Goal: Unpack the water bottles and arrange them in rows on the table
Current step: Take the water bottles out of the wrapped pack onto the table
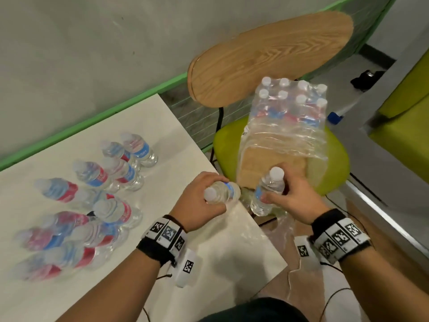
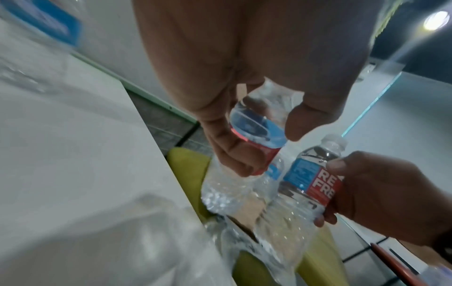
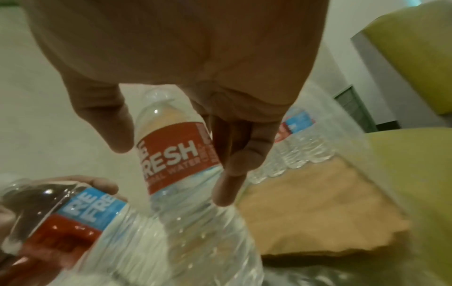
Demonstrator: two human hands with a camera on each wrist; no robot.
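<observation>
Water bottles: two are held, one in each hand, above the gap between table point(image 1: 209, 263) and chair seat point(image 1: 334, 168).
Left hand point(image 1: 197, 201): fingers and thumb curled round the left bottle point(image 1: 222, 194) at its label; the bottle is tilted, cap toward the person.
Right hand point(image 1: 290, 196): fingers and thumb curled round the right bottle point(image 1: 269, 189) at its red label; this bottle is nearly upright, cap up.
Two held bottles: close together; whether they touch I cannot tell.
Bottles on table point(image 1: 92, 201): a group to the left of the left hand, standing in rough rows, blurred.
Pack point(image 1: 290, 108): beyond the right hand on the chair seat, with the remaining bottles at its far end and torn plastic wrap point(image 1: 283, 145) loose at the near end.
</observation>
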